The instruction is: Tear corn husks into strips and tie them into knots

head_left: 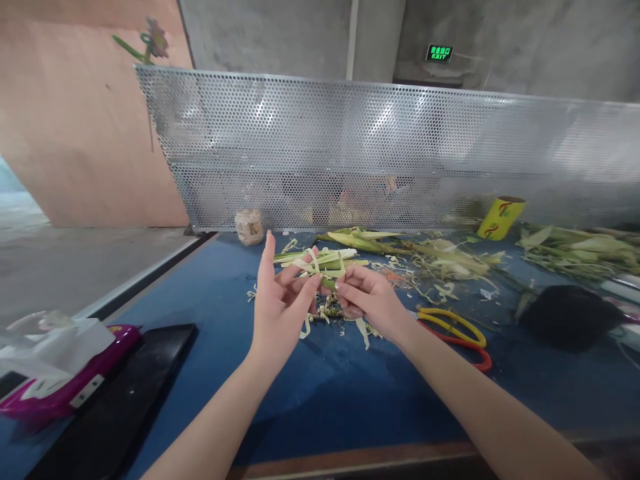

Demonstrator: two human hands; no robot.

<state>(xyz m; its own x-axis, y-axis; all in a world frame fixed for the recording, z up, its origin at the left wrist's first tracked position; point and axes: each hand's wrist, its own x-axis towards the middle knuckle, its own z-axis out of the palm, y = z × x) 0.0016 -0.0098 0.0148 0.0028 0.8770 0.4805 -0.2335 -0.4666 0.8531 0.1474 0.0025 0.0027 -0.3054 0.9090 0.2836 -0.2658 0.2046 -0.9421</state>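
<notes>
Between my two hands is a green plant strip (329,283), with pale narrow ends looping up above the fingers. My left hand (283,293) pinches its left end between thumb and fingers, while the little finger side stands raised. My right hand (367,297) closes its fingertips on the other end, close beside the left fingertips. Behind the hands, cut pale-green husk-like strips (345,255) lie on the blue table (300,393). Curled shreds are scattered below and around the fingers. Scissors (457,333) with yellow and red handles rest beside my right wrist.
Leafy bundles (585,250) lie at the right, near a yellow roll (501,218) and a black bundle (570,317). A wrapped whitish roll (249,227) stands at the back. To the left are a black tray (135,393) and a magenta tissue box (75,380). Perforated metal panel (325,133) closes the rear.
</notes>
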